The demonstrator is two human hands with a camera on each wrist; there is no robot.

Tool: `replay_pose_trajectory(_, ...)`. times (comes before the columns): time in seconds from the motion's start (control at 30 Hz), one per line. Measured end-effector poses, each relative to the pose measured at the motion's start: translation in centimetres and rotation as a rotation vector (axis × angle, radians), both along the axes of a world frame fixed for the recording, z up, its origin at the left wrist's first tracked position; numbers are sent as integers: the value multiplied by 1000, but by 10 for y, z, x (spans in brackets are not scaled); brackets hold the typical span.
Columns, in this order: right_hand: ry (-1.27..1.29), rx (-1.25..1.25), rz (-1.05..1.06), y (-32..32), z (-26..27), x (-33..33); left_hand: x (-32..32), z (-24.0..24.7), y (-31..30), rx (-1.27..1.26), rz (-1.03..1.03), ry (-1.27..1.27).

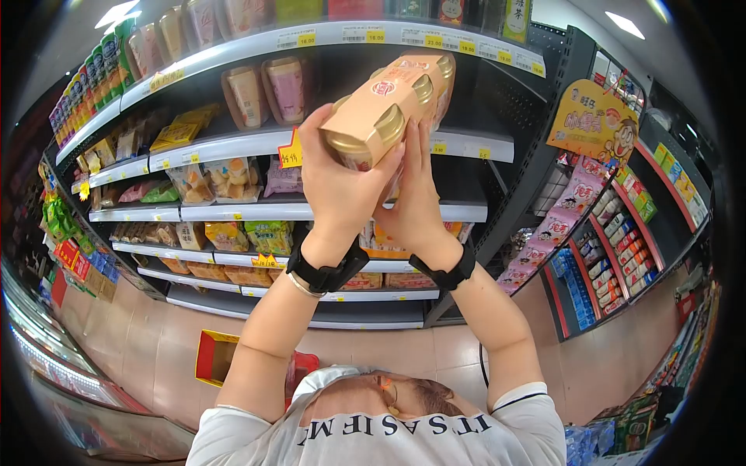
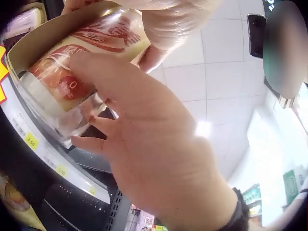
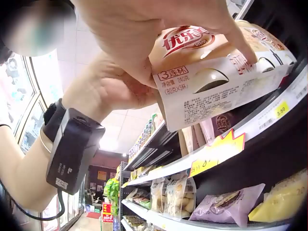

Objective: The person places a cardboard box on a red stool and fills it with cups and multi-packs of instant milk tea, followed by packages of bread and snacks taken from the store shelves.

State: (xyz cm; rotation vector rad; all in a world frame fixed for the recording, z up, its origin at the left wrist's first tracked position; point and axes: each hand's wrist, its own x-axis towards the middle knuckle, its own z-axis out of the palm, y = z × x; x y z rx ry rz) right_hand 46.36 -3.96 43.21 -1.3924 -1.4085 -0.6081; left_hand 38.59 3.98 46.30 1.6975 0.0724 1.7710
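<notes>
Pointing away rightward, the long carton (image 1: 385,99) slants.

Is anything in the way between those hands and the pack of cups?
No, nothing that I can see. The left hand holds the pack of cups directly, and the right hand touches it too.

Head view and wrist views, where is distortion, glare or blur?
Head view: top shelf edge bows, corners dark; left wrist view: ceiling light glares, upper-right patch blurred; right wrist view: upper-left patch blurred, but the carton has readable large print.
</notes>
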Motion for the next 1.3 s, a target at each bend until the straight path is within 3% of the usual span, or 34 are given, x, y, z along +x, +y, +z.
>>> replay_pose_trajectory(0.03, -3, 2, -6, 0, 4, 4, 1, 6, -2, 27, 78, 49)
replay_pose_trajectory(0.1, 7, 15, 38, -1, 12, 12, 0, 18, -9, 11, 43, 142)
replay_pose_trajectory(0.17, 16, 34, 98, 2, 20, 25, 3, 27, -11, 121, 201, 247)
replay_pose_trajectory(0.37, 221, -47, 314, -2, 38, 52, 13, 48, -6, 200, 159, 359)
replay_pose_trajectory(0.5, 411, -118, 403, -2, 54, 71, 27, 52, 2, 253, 46, 351)
replay_pose_trajectory(0.57, 396, -107, 410, 3, 57, 86, 31, 53, 4, 206, -79, 355)
replay_pose_trajectory(0.7, 406, -139, 470, 11, 62, 102, 46, 47, 24, 210, -104, 350)
replay_pose_trajectory(0.77, 395, -180, 464, 17, 61, 111, 48, 49, 32, 113, -360, 377)
replay_pose_trajectory(0.83, 407, -188, 468, 23, 62, 116, 60, 44, 46, 127, -311, 375)
replay_pose_trajectory(0.97, 483, -179, 422, 45, 64, 118, 71, 42, 67, 159, -333, 458)
replay_pose_trajectory(1.03, 451, -144, 254, 58, 63, 124, 58, 51, 67, 131, -414, 529)
replay_pose_trajectory(1.17, 456, -200, 250, 81, 66, 132, 39, 51, 93, 120, -393, 551)
replay_pose_trajectory(1.3, 484, -239, 273, 102, 69, 130, 5, 47, 151, 399, 137, 261)
